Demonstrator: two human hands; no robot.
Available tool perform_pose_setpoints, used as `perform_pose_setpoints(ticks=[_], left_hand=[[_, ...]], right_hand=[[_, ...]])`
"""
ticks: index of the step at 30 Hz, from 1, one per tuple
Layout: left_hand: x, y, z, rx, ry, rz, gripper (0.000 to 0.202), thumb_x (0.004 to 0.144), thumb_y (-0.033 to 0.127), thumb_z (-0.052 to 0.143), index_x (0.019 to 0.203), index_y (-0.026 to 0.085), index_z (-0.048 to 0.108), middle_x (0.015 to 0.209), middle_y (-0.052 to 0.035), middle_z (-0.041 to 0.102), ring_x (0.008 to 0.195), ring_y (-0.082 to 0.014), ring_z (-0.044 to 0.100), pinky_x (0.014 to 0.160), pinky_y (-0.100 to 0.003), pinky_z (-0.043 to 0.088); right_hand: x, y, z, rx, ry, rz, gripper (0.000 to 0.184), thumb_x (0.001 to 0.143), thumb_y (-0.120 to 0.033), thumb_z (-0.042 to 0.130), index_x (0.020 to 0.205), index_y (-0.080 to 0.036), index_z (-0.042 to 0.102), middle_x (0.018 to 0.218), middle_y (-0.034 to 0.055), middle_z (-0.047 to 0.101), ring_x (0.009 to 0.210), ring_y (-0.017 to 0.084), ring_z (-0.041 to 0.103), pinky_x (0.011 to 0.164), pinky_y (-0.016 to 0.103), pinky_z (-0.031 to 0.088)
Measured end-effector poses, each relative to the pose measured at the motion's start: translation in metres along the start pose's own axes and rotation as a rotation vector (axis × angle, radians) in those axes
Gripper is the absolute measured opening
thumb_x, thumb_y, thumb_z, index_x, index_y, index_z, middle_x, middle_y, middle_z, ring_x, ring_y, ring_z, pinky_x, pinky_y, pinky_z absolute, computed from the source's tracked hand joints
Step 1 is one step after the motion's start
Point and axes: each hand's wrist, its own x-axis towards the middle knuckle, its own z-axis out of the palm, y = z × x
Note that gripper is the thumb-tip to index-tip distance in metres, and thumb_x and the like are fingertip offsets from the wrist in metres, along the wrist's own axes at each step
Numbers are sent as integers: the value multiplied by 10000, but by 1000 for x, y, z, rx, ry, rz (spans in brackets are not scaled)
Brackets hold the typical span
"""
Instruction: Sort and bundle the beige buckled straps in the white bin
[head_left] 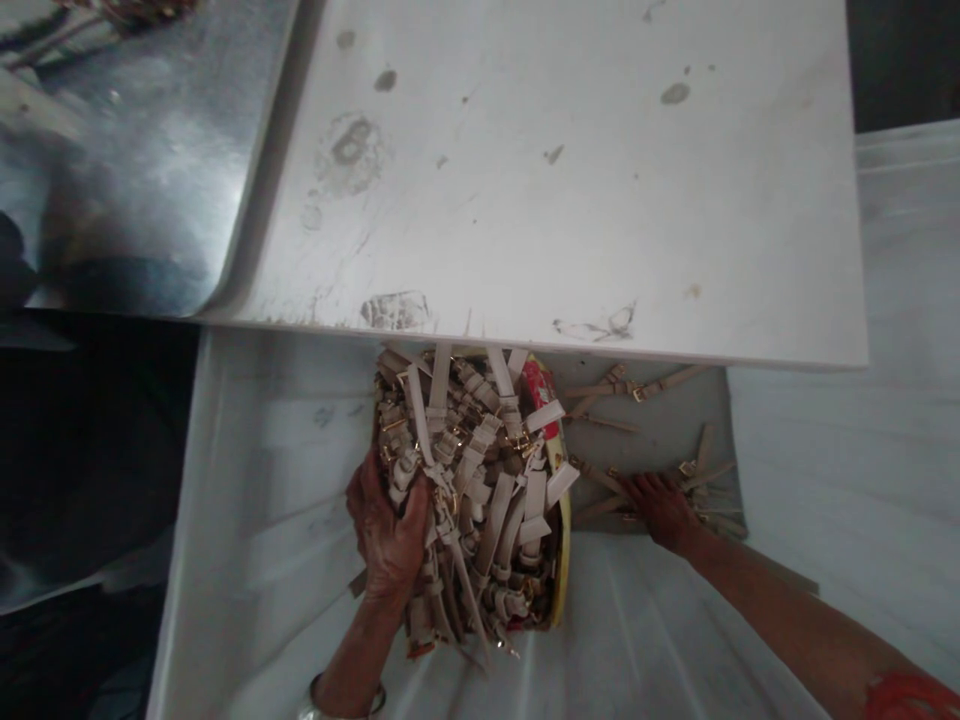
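A heap of beige buckle straps [480,480] with gold-coloured buckles fills a container with a yellow rim [565,560], low in the middle of the view. My left hand [388,530] is closed at the heap's left side, thumb over the straps and fingers around the outer edge; the fingertips are partly hidden. To the right, my right hand [661,508] lies palm down with fingers stretched out, touching loose straps [600,480] on a grey sheet [660,440]. Whether anything is under its fingers cannot be seen.
A white board [570,200] with dark stains overhangs the far side of the container. At upper left is a shiny metal surface [150,180]. A large white plastic bin [262,480] surrounds the container and sheet. More loose straps [660,382] lie beneath the board's edge.
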Motion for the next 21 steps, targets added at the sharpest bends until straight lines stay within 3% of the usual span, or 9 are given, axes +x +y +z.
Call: perform_pose_setpoints(ticks=[2, 5, 12, 17, 21], left_hand=[[0, 0, 1, -7, -2, 0, 724, 863, 563, 512, 1431, 132, 387, 1386, -193, 475, 1302, -336, 413, 1123, -523, 349], [-2, 0, 0, -11, 11, -2, 689, 869, 531, 524, 1433, 159, 385, 1386, -177, 474, 1300, -320, 414, 1123, -509, 352], [-7, 2, 0, 24, 19, -39, 710, 883, 530, 519, 1450, 140, 345, 1392, -202, 444, 1305, -342, 403, 1102, -547, 376], [-11, 10, -5, 50, 20, -38, 688, 899, 485, 511, 1467, 154, 307, 1414, -203, 428, 1333, -337, 391, 1098, -553, 380], [-11, 20, -14, 83, -30, -114, 712, 884, 481, 536, 1460, 126, 315, 1427, -219, 418, 1341, -350, 387, 1088, -544, 389]], right_hand=[[6, 5, 1, 41, -19, 16, 644, 842, -20, 376, 1442, -252, 418, 1189, 128, 591, 1074, 297, 533, 955, 481, 430], [19, 13, -2, 125, -45, 82, 563, 843, -39, 401, 1358, -240, 512, 1182, 129, 604, 1043, 286, 568, 880, 430, 457], [29, 24, -34, 403, -19, 417, 520, 800, -230, 548, 1320, -231, 545, 1002, 133, 696, 862, 330, 662, 651, 364, 435], [-6, 23, -83, 682, 81, 549, 366, 769, -321, 562, 1056, -110, 651, 853, 123, 699, 786, 266, 672, 602, 301, 468], [-49, 0, -151, 1235, 174, 711, 376, 619, -468, 698, 750, -119, 654, 625, 98, 631, 579, 251, 593, 503, 326, 462]])
